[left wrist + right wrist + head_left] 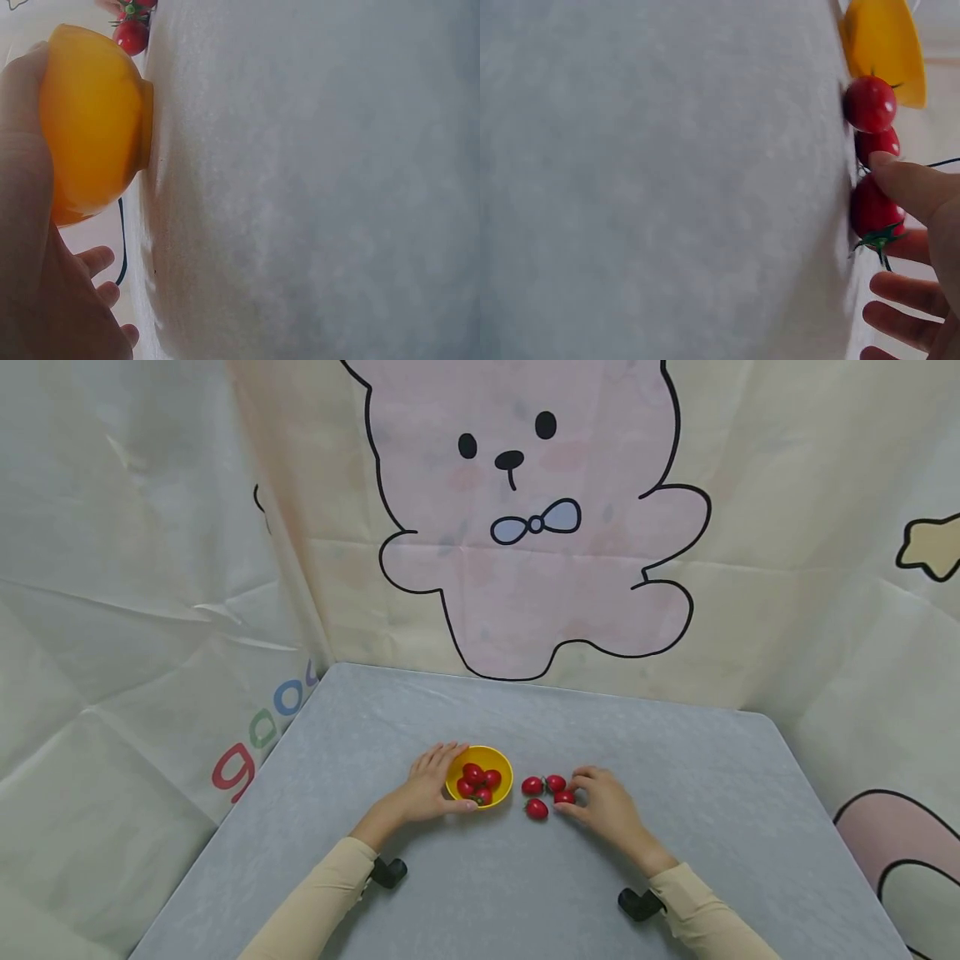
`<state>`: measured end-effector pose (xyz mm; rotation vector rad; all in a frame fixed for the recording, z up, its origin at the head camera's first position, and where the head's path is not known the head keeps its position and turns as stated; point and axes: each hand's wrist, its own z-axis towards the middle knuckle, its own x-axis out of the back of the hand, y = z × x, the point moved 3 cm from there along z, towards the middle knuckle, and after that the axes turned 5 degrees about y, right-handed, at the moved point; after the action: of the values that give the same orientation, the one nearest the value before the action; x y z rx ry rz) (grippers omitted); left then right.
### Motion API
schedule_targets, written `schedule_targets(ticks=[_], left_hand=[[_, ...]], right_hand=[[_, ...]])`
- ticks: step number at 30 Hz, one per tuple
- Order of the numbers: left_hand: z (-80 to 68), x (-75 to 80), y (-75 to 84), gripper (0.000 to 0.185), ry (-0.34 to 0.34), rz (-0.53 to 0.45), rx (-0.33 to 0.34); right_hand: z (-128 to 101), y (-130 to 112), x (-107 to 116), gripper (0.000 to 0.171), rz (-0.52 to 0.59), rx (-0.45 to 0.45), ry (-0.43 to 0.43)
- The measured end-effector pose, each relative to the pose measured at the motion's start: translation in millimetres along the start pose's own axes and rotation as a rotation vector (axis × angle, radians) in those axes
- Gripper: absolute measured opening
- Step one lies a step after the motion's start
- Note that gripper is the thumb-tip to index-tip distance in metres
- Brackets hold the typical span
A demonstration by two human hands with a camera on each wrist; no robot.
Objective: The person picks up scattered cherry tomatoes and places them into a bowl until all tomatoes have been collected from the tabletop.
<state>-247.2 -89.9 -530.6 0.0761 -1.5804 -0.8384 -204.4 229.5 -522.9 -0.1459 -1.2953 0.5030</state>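
A small yellow bowl (507,764) with several red cherry tomatoes (476,781) in it stands on the grey table (675,760). My left hand (456,778) grips the bowl's left side, fingers over the rim and thumb at the front; the left wrist view shows the bowl's wall (94,127) against my palm. Three loose tomatoes (532,786) lie just right of the bowl. My right hand (567,793) pinches a fourth tomato (564,797) between thumb and fingers. In the right wrist view that pinched tomato (874,210) still touches the table, with two more tomatoes (870,103) beyond it.
A cloth backdrop (525,568) printed with a cartoon bear hangs behind and to both sides of the table. Black wrist-camera mounts (388,872) (640,903) sit on my cream sleeves. The table's far edge runs close behind the bowl area.
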Motion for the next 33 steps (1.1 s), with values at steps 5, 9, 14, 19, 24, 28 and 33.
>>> schedule_targets(ticks=[5, 9, 14, 19, 24, 28, 33], left_hand=[[0.1, -0.1, 1.2, 0.103, -0.002, -0.011, -0.003], [-0.1, 0.3, 1.6, 0.104, -0.008, -0.02, 0.002], [1.2, -1.2, 0.6, 0.104, -0.003, -0.02, -0.003], [2.3, -3.5, -0.6, 0.105, -0.004, -0.019, 0.0], [1.4, -2.5, 0.6, 0.104, -0.006, -0.024, 0.001], [0.3, -0.4, 1.9, 0.103, -0.009, -0.02, 0.003], [0.4, 2.3, 2.5, 0.104, -0.013, -0.022, -0.006]], right_hand=[[-1, 3, 3, 0.034, 0.022, 0.039, -0.011], [-3, 5, 4, 0.037, 0.052, 0.008, -0.014], [-4, 7, 3, 0.035, 0.09, -0.023, -0.011], [-4, 11, 1, 0.032, 0.155, -0.046, 0.001], [-5, 13, -1, 0.033, 0.2, -0.072, 0.0], [-4, 13, -2, 0.032, 0.227, -0.078, 0.003], [-3, 12, -2, 0.031, 0.243, -0.076, 0.009]])
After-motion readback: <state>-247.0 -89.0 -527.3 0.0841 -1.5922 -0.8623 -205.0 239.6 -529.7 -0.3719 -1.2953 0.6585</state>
